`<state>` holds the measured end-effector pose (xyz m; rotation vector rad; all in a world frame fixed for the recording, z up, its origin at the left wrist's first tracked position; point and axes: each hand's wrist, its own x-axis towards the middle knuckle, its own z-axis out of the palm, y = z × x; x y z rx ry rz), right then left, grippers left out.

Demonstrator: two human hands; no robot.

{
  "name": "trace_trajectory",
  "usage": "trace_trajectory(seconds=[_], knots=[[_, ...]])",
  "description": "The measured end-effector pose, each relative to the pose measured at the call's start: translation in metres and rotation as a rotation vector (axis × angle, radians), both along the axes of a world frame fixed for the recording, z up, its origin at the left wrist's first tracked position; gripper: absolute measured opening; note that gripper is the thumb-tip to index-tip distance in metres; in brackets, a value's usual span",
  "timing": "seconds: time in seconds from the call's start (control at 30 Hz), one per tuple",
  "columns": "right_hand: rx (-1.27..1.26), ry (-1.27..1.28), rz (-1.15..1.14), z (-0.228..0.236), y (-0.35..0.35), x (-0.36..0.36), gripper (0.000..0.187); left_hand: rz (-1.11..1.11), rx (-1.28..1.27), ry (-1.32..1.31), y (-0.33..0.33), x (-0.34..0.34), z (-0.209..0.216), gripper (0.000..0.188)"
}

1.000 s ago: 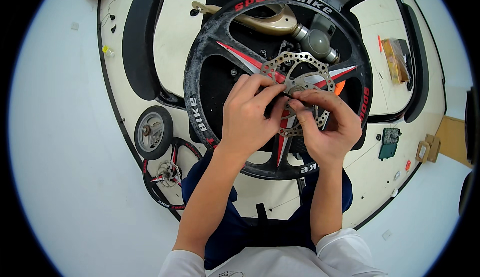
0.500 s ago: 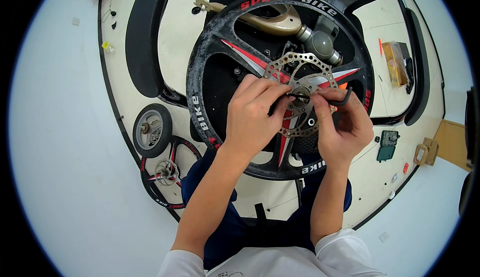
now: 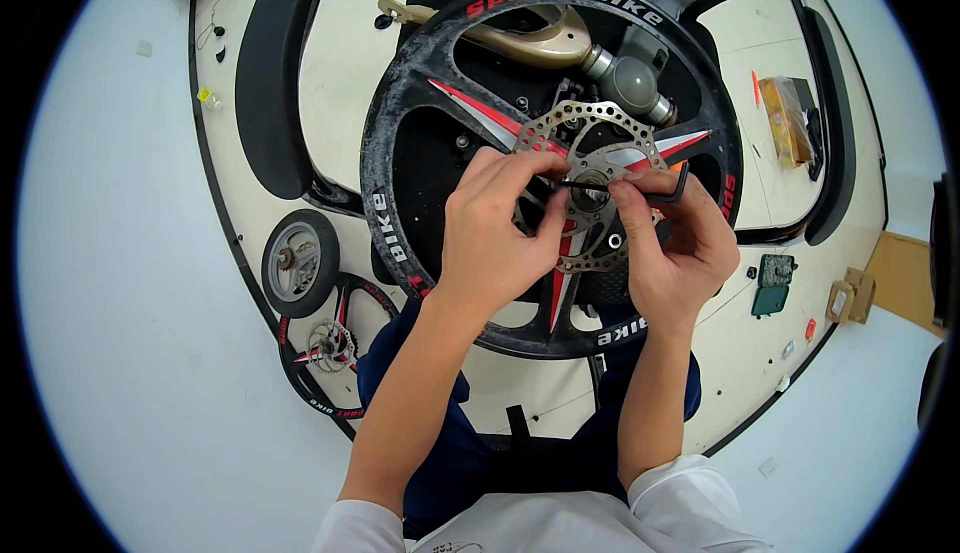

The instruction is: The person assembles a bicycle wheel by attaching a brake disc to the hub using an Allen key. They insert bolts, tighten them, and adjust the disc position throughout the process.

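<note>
Head view: hands (image 3: 600, 233) on hex key (image 3: 640, 185)

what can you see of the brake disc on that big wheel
The brake disc is a thin round rotor of bare silvery metal, its outer band drilled with small holes and its inside cut into open arms. It lies flat at the hub of the black wheel, above the red and white spokes. The left hand covers its lower left part; the right hand lies over its lower right edge and holds a black hex key across its centre. Its lower rim is partly hidden.
</note>
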<state>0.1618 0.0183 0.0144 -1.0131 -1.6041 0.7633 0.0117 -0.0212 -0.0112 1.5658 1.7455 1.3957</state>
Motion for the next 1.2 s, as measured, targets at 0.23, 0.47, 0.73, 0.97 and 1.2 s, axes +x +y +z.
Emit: trace_trajectory(seconds=[0.23, 0.47, 0.73, 0.97, 1.2], knots=[[-0.021, 0.008, -0.026, 0.001, 0.001, 0.003, 0.014, -0.001, -0.025, -0.025, 0.001, 0.001, 0.0, 0.027], [-0.017, 0.003, -0.003, 0.002, 0.001, 0.004, 0.014, -0.008, -0.028, -0.021, 0.001, 0.001, 0.0, 0.03], [0.128, -0.127, 0.043, 0.002, 0.002, 0.001, 0.017, -0.014, -0.039, -0.057, 0.0, 0.002, -0.002, 0.032], [0.281, -0.302, 0.017, 0.01, -0.002, -0.005, 0.019, -0.015, -0.022, -0.065, 0.0, 0.003, -0.003, 0.032], [0.025, -0.183, 0.081, 0.009, -0.011, -0.007, 0.016, 0.038, 0.006, -0.076, 0.001, 0.005, -0.009, 0.034]])
